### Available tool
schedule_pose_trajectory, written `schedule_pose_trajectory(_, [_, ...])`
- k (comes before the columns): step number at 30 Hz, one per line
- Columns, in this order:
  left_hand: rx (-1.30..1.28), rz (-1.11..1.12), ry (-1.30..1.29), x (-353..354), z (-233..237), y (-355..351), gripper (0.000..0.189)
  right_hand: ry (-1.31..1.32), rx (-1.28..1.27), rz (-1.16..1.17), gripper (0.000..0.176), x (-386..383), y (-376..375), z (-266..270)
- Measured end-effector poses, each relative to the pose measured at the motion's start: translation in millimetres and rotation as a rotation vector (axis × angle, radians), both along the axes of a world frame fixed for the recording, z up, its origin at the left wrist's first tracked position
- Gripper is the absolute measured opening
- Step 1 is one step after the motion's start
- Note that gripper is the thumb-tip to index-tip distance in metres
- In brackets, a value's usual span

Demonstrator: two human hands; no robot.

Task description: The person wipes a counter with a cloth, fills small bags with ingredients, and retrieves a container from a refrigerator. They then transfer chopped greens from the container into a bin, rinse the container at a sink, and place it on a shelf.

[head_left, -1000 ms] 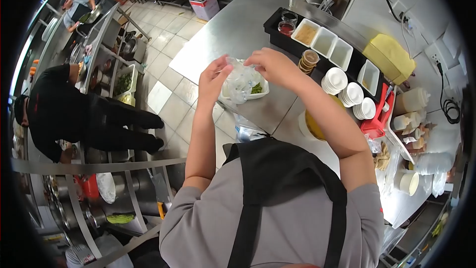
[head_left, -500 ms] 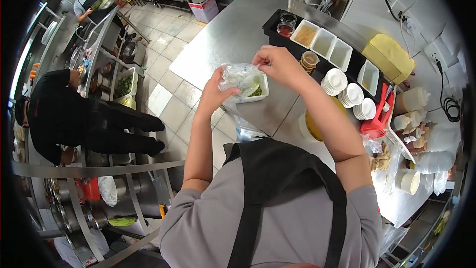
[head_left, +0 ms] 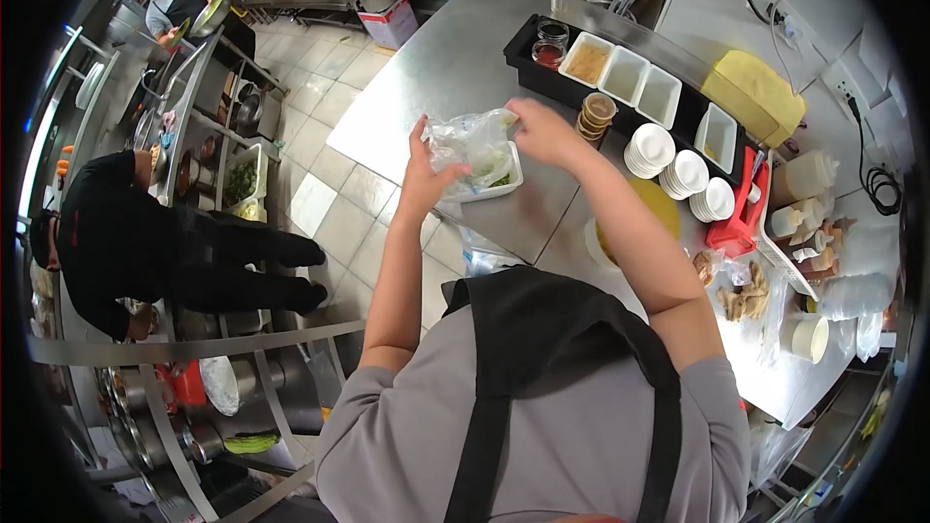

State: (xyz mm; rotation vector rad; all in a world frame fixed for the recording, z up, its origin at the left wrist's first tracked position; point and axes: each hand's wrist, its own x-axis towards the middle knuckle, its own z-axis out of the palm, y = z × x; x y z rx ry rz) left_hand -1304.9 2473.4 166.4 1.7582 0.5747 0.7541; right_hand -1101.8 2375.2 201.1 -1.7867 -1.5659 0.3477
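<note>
A clear plastic bag (head_left: 463, 147) is stretched between my two hands above the counter. My left hand (head_left: 429, 177) grips its left side, with the thumb pointing across toward the middle. At the bag's upper right edge, the fingers of my right hand (head_left: 538, 132) pinch the plastic. Under the bag stands a white rectangular container (head_left: 513, 179) with chopped green food in it. The bag covers much of that container, and pale green pieces show through the plastic.
A black rack (head_left: 528, 58) holds white tubs (head_left: 623, 75) and jars. Stacked white cups (head_left: 651, 147), brown-filled lidded cups (head_left: 598, 111) and a red basket (head_left: 741, 218) stand to the right. Two people work at left, one in black (head_left: 107, 232). A metal rail (head_left: 194, 351) runs beside me.
The bag has been spread wider and lifted slightly. My right hand has shifted a little right and down along its edge, and the bag covers more of the container's food.
</note>
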Motion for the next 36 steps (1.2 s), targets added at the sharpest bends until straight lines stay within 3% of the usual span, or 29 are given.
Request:
schedule_pose_trajectory(1, [0.015, 0.005, -0.013, 1.4, -5.7, 0.6, 0.110, 0.181, -0.139, 0.150, 0.027, -7.5, -5.9, 15.3])
schedule_pose_trajectory(4, [0.074, 0.005, -0.019, 2.8, -11.4, 1.2, 0.114, 0.122, -0.349, 0.047, 0.035, -7.4, 2.5, 28.6])
schedule_pose_trajectory(6, [0.119, 0.007, -0.019, 4.3, -11.4, 2.3, 0.116, 0.095, -0.259, 0.061, 0.033, -5.8, 0.3, 21.1])
schedule_pose_trajectory(8, [0.149, 0.030, -0.010, 2.9, -10.5, 1.1, 0.114, -0.012, 0.152, 0.064, 0.025, -13.8, -6.9, 19.7])
schedule_pose_trajectory(11, [0.197, 0.033, 0.003, -0.3, -9.4, 0.0, 0.119, 0.051, 0.067, 0.223, 0.022, -13.6, -3.1, 38.4])
schedule_pose_trajectory(14, [0.277, -0.012, -0.063, -11.6, -11.5, 12.0, 0.125, -0.086, -0.140, 0.100, 0.028, -19.6, -2.8, 48.5])
schedule_pose_trajectory(15, [0.111, -0.004, -0.149, -17.5, -12.6, 12.3, 0.110, -0.091, -0.140, 0.096, 0.028, -20.1, -3.0, 45.9])
schedule_pose_trajectory(16, [0.110, -0.006, -0.149, -21.6, -10.2, 12.6, 0.110, -0.211, -0.130, 0.114, 0.027, -24.8, -4.9, 41.0])
schedule_pose_trajectory(18, [-0.222, -0.042, -0.190, -28.8, -5.8, 16.0, 0.074, -0.326, -0.114, 0.128, 0.027, -29.1, -7.3, 34.4])
schedule_pose_trajectory(19, [-0.169, 0.029, -0.196, -28.1, -8.4, 16.1, 0.039, -0.379, -0.099, 0.153, 0.024, -28.6, -8.7, 38.2])
schedule_pose_trajectory(21, [-0.145, 0.016, -0.280, -24.0, -16.4, 15.0, 0.033, -0.427, -0.091, 0.186, 0.023, -30.7, -10.3, 43.6])
schedule_pose_trajectory(23, [-0.112, 0.000, -0.362, -17.3, -13.1, 4.7, 0.027, -0.281, 0.000, 0.069, 0.020, -34.0, -11.5, 50.1])
schedule_pose_trajectory(28, [-0.085, 0.027, -0.555, -2.5, 3.7, -12.6, 0.036, -0.266, -0.097, 0.072, 0.018, -34.4, 9.0, 49.7])
schedule_pose_trajectory(30, [0.239, 0.070, 0.001, -14.5, 0.5, -8.5, 0.041, -0.188, -0.078, 0.017, 0.016, -31.9, 10.2, 51.9])
schedule_pose_trajectory(32, [0.210, 0.071, 0.051, -17.1, -5.6, -3.1, 0.043, -0.068, -0.110, -0.015, 0.015, -28.8, 5.4, 56.3])
schedule_pose_trajectory(34, [0.262, 0.084, 0.134, -20.0, -7.1, -1.3, 0.063, -0.102, -0.104, -0.003, 0.014, -27.0, 5.1, 52.7])
schedule_pose_trajectory(35, [0.261, 0.084, 0.135, -21.0, -6.1, -2.0, 0.063, -0.136, -0.097, 0.008, 0.014, -25.7, 4.0, 51.8])
schedule_pose_trajectory(36, [0.277, 0.059, 0.027, -21.9, -4.5, -2.6, 0.078, -0.136, -0.096, 0.007, 0.014, -22.5, 2.2, 51.9])
